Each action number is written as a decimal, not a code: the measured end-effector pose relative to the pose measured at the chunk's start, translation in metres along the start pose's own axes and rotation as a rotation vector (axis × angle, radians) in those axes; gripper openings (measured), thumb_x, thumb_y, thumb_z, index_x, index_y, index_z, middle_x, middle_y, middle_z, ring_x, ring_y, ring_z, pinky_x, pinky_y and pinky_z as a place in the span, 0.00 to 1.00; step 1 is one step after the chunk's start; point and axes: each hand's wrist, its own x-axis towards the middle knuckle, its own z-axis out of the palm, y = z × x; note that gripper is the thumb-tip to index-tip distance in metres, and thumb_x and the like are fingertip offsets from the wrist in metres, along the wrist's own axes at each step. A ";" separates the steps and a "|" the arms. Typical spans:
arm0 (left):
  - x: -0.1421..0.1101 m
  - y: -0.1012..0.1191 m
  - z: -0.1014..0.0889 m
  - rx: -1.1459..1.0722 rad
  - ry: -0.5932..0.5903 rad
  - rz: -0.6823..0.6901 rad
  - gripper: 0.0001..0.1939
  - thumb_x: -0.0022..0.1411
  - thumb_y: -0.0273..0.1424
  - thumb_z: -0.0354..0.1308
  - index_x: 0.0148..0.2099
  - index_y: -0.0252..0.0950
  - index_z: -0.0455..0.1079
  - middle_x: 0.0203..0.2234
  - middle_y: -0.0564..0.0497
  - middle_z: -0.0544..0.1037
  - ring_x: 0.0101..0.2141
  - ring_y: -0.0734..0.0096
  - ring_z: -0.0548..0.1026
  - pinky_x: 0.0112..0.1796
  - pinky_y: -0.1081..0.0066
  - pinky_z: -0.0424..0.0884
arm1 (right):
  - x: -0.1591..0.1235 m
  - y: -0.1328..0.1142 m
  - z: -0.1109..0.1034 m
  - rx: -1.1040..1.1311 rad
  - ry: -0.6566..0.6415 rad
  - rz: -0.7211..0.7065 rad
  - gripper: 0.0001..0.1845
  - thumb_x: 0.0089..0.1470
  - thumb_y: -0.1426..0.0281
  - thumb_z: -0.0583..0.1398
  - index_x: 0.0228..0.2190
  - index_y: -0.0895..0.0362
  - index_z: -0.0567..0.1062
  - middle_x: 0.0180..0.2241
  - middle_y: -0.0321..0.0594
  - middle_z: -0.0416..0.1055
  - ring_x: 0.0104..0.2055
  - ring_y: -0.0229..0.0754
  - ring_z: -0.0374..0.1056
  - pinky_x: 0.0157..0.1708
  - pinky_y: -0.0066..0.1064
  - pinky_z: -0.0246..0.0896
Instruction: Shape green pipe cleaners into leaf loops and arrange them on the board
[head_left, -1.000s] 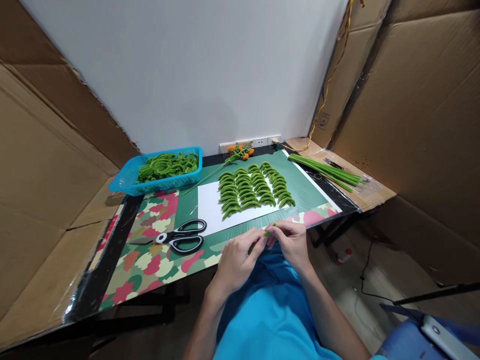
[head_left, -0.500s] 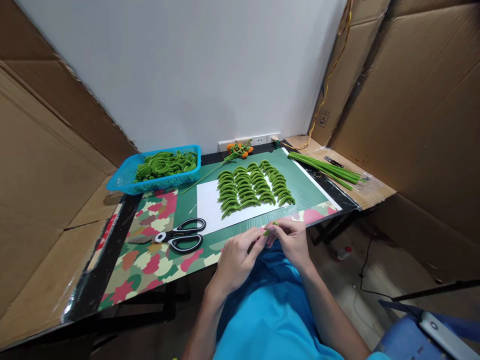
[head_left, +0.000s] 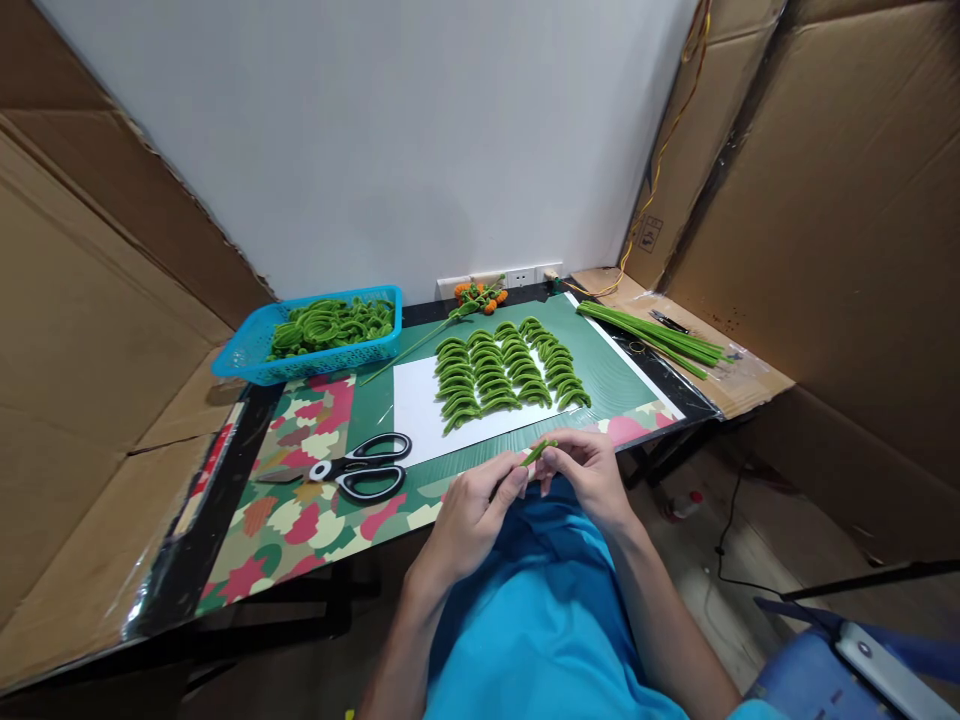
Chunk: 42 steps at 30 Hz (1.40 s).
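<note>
A short piece of green pipe cleaner (head_left: 536,453) is pinched at both ends, just past the table's front edge. My left hand (head_left: 480,505) grips its left end between thumb and fingers. On the right end, the thumb and fingertips of my right hand (head_left: 589,475) are closed. Beyond my hands, several bent green pipe cleaner pieces (head_left: 491,375) lie in neat columns on a white sheet (head_left: 412,410). Scissors (head_left: 367,468) with black and white handles rest to the left, blades pointing left.
A blue basket (head_left: 247,365) full of green pipe cleaner pieces stands at the back left. An orange-flowered stem (head_left: 476,300) lies at the back. Long green pipe cleaners (head_left: 652,335) and small snips (head_left: 667,321) are at the right. Cardboard walls flank the table.
More of the green piece shows between my fingertips, and my hands have shifted slightly apart. The things on the table stay as they were.
</note>
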 end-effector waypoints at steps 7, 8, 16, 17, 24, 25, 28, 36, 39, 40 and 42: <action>-0.008 0.013 0.011 -0.470 -0.045 -0.127 0.19 0.79 0.47 0.47 0.53 0.38 0.69 0.26 0.55 0.77 0.18 0.75 0.71 0.20 0.75 0.64 | -0.006 -0.001 0.005 0.069 0.025 -0.074 0.09 0.56 0.61 0.74 0.34 0.53 0.89 0.29 0.37 0.78 0.20 0.35 0.69 0.17 0.27 0.65; -0.009 0.013 0.012 -0.513 -0.024 -0.146 0.20 0.79 0.48 0.48 0.54 0.38 0.69 0.26 0.54 0.77 0.17 0.75 0.72 0.18 0.76 0.64 | -0.007 -0.003 0.007 0.072 0.048 -0.079 0.07 0.56 0.62 0.74 0.34 0.52 0.89 0.30 0.37 0.78 0.20 0.34 0.69 0.16 0.26 0.64; -0.008 0.007 0.018 -0.577 0.036 -0.180 0.25 0.75 0.48 0.56 0.33 0.32 0.74 0.18 0.53 0.74 0.12 0.78 0.68 0.14 0.78 0.58 | -0.011 -0.020 0.015 -0.045 0.132 -0.101 0.03 0.55 0.66 0.74 0.32 0.52 0.89 0.28 0.37 0.79 0.20 0.34 0.69 0.18 0.27 0.65; -0.008 0.006 0.019 -0.579 0.041 -0.177 0.26 0.75 0.48 0.56 0.32 0.32 0.74 0.17 0.53 0.74 0.12 0.78 0.68 0.14 0.78 0.58 | -0.011 -0.021 0.015 -0.059 0.135 -0.105 0.03 0.54 0.67 0.74 0.31 0.52 0.89 0.29 0.37 0.79 0.20 0.34 0.69 0.18 0.27 0.65; -0.009 0.006 0.023 -0.587 -0.001 -0.169 0.26 0.74 0.48 0.58 0.31 0.32 0.75 0.15 0.55 0.70 0.13 0.79 0.66 0.15 0.78 0.57 | -0.014 -0.023 0.014 -0.119 0.127 -0.104 0.03 0.56 0.67 0.73 0.34 0.51 0.90 0.30 0.38 0.79 0.21 0.33 0.67 0.19 0.26 0.63; -0.009 0.006 0.023 -0.589 -0.005 -0.170 0.26 0.74 0.48 0.58 0.31 0.33 0.74 0.14 0.55 0.70 0.12 0.79 0.66 0.15 0.78 0.57 | -0.014 -0.024 0.014 -0.127 0.122 -0.103 0.03 0.56 0.67 0.73 0.34 0.51 0.90 0.30 0.38 0.79 0.21 0.33 0.66 0.19 0.26 0.63; -0.009 0.005 0.024 -0.584 -0.010 -0.172 0.26 0.74 0.48 0.58 0.31 0.33 0.74 0.13 0.56 0.69 0.12 0.79 0.66 0.15 0.78 0.58 | -0.015 -0.028 0.014 -0.164 0.115 -0.113 0.03 0.57 0.67 0.73 0.33 0.52 0.89 0.28 0.37 0.77 0.21 0.33 0.65 0.20 0.27 0.61; -0.009 -0.002 0.027 -0.694 -0.060 -0.302 0.31 0.72 0.53 0.57 0.26 0.33 0.70 0.13 0.55 0.66 0.11 0.78 0.64 0.13 0.77 0.54 | -0.016 -0.030 0.014 -0.232 0.184 -0.175 0.06 0.58 0.69 0.72 0.29 0.55 0.88 0.22 0.34 0.72 0.21 0.34 0.63 0.21 0.29 0.57; -0.010 -0.006 0.032 -0.970 -0.126 -0.451 0.32 0.72 0.57 0.52 0.31 0.33 0.72 0.17 0.56 0.65 0.11 0.79 0.63 0.12 0.77 0.51 | -0.016 -0.030 0.012 -0.253 0.196 -0.224 0.08 0.59 0.69 0.71 0.27 0.55 0.87 0.20 0.33 0.71 0.21 0.35 0.63 0.23 0.30 0.58; -0.011 -0.006 0.034 -1.039 -0.149 -0.483 0.32 0.72 0.57 0.51 0.33 0.33 0.73 0.18 0.57 0.65 0.11 0.80 0.62 0.11 0.77 0.51 | -0.016 -0.030 0.010 -0.261 0.198 -0.241 0.08 0.59 0.70 0.71 0.27 0.55 0.87 0.19 0.33 0.71 0.21 0.35 0.63 0.23 0.30 0.58; -0.013 -0.006 0.037 -1.101 -0.201 -0.501 0.29 0.73 0.54 0.52 0.34 0.33 0.72 0.19 0.57 0.64 0.11 0.80 0.61 0.11 0.77 0.51 | -0.016 -0.030 0.007 -0.258 0.222 -0.267 0.09 0.59 0.70 0.71 0.26 0.55 0.86 0.19 0.33 0.70 0.21 0.35 0.62 0.23 0.30 0.57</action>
